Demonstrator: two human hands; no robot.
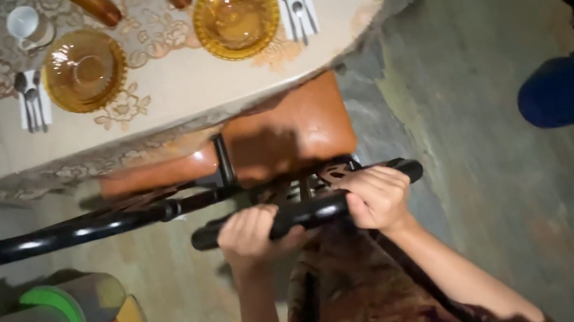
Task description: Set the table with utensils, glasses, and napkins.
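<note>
Gripping a black chair rail, both hands' fingers clamp it; beyond them, orange seat, bench, probably concrete floor.

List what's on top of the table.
On the table: two amber bowls, two amber glasses, cups, cutlery on napkins. A lace cloth covers the tabletop itself.

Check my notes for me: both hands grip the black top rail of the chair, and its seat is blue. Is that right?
Not quite. The head view shows the left hand and right hand gripping the chair's black rail, but the seat is orange-brown, not blue.
</note>
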